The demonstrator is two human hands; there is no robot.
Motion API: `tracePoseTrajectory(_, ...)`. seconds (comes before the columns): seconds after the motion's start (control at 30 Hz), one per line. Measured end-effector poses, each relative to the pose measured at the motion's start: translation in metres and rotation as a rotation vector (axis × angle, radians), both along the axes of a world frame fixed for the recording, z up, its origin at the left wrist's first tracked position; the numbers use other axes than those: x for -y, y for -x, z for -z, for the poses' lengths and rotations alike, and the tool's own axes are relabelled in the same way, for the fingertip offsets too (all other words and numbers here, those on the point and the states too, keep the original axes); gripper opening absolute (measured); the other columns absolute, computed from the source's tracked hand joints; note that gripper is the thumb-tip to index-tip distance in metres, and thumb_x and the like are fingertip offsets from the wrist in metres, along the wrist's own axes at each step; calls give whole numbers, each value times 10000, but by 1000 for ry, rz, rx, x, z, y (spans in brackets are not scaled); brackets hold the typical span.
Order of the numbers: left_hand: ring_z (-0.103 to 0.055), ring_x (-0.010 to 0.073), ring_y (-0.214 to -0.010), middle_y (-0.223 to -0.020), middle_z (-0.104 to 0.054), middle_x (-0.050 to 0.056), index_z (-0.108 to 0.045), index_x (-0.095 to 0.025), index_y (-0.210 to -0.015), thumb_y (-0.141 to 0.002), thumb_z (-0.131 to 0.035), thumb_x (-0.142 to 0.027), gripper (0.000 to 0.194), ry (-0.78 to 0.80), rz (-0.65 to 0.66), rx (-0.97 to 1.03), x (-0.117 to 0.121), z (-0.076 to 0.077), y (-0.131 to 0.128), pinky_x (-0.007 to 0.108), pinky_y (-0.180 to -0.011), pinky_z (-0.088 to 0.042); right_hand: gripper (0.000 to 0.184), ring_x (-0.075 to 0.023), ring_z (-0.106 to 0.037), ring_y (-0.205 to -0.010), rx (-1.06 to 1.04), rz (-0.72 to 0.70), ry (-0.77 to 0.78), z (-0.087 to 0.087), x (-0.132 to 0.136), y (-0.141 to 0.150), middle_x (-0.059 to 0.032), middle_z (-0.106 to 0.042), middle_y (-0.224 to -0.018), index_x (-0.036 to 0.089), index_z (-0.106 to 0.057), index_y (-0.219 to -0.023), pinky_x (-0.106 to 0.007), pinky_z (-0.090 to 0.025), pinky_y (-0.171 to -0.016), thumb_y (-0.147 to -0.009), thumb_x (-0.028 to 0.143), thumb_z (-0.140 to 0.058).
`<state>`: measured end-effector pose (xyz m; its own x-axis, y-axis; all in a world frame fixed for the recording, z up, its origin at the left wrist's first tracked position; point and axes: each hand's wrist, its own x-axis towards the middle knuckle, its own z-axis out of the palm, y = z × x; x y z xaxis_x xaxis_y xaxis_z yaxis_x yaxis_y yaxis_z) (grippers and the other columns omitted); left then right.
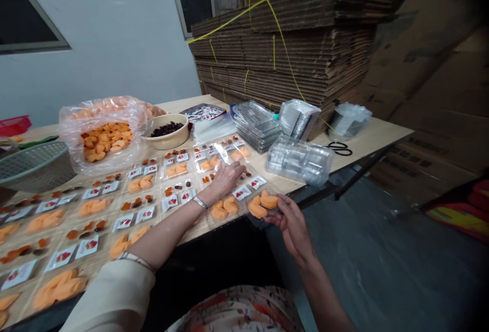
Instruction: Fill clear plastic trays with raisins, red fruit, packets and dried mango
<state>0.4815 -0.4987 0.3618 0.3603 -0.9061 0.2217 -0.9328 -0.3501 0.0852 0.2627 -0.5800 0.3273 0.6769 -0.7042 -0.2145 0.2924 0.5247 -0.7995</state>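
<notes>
My left hand (pixel 226 179) lies flat with its fingers spread on a clear plastic tray (pixel 202 179) in the rows on the table. Each tray holds orange dried fruit pieces, small dark pieces and little white-and-red cards (pixel 169 202). My right hand (pixel 292 225) is at the table's front edge, with its fingers gripping the rim of another clear tray (pixel 256 220). Orange pieces (pixel 263 205) lie in that tray. A clear bag (pixel 103 136) of orange pieces and a cream bowl (pixel 166 131) of dark pieces stand beyond the rows.
Stacks of clear trays (pixel 255 126) and a loose pile (pixel 300 161) stand on the wooden table (pixel 367 138), with black scissors (pixel 339 148) nearby. Behind rises a strapped stack of flattened cardboard (pixel 290 47). A grey basket (pixel 34 166) sits at the left.
</notes>
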Motion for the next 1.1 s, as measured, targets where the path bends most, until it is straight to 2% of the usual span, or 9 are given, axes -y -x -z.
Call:
tracePoseTrajectory(0.23,-607,170,-877,-1016,-663,54,-662,-195,-1060,-1015,-328,-366,378,121,113,-121,3,-6,18,271,-758,-444,456,-159,-694,-727,72,-13,34,9,0,-20,-23,-721,-931,200,-558,-979,-258,-586,-601,-704,447,-826)
tracePoseTrajectory(0.43,-612,168,-842,-947,-667,65,-671,-171,-972,-1004,-368,-310,335,126,198,-137,7,-25,41,265,-742,-459,570,-148,-688,-787,68,26,106,7,-1,-34,4,-692,-929,210,-531,-1010,-284,-584,-731,-597,363,-893)
tracePoseTrajectory(0.5,-616,170,-850,-949,-665,73,-663,-162,-960,-1004,-367,-288,325,122,211,-127,7,-30,47,263,-740,-461,640,-141,-679,-739,23,70,182,13,2,-36,21,-675,-902,217,-502,-1012,-278,-580,-695,-533,304,-918)
tracePoseTrajectory(0.6,-615,158,-795,-923,-661,68,-650,-158,-951,-999,-369,-258,302,87,236,-131,7,-31,57,255,-693,-461,676,-122,-636,-592,-74,179,298,24,9,-40,62,-610,-826,232,-447,-993,-241,-538,-533,-506,293,-912)
tracePoseTrajectory(0.67,-611,147,-765,-914,-658,55,-639,-161,-963,-985,-396,-244,258,85,274,-139,8,-28,65,242,-653,-453,722,-109,-621,-575,-112,243,349,28,12,-43,52,-598,-893,242,-438,-1059,-227,-518,-502,-502,286,-895)
tracePoseTrajectory(0.77,-618,144,-790,-931,-659,49,-631,-164,-978,-956,-438,-186,196,106,350,-122,10,-23,77,230,-648,-457,827,-128,-659,-722,-96,262,405,31,17,-46,-8,-617,-1080,249,-442,-1222,-255,-556,-641,-507,262,-856)
tracePoseTrajectory(0.9,-639,153,-805,-967,-671,71,-624,-149,-1020,-923,-375,-46,286,113,380,-62,10,-20,89,238,-655,-487,733,-211,-660,-1004,-48,179,420,32,21,-47,-60,-674,-1157,205,-522,-1269,-353,-532,-897,-593,281,-795)
tracePoseTrajectory(1.0,-643,156,-786,-947,-677,66,-614,-148,-1019,-907,-369,-21,298,119,382,-43,6,-23,92,246,-662,-507,639,-228,-665,-1009,-34,148,410,27,22,-45,-56,-705,-1131,196,-588,-1235,-384,-531,-914,-626,272,-767)
tracePoseTrajectory(1.1,-638,142,-777,-963,-673,56,-602,-163,-1008,-912,-374,-36,278,165,402,-56,4,-33,93,237,-674,-519,591,-224,-675,-984,-12,137,415,13,21,-43,-39,-724,-1084,207,-629,-1197,-360,-547,-879,-624,252,-762)
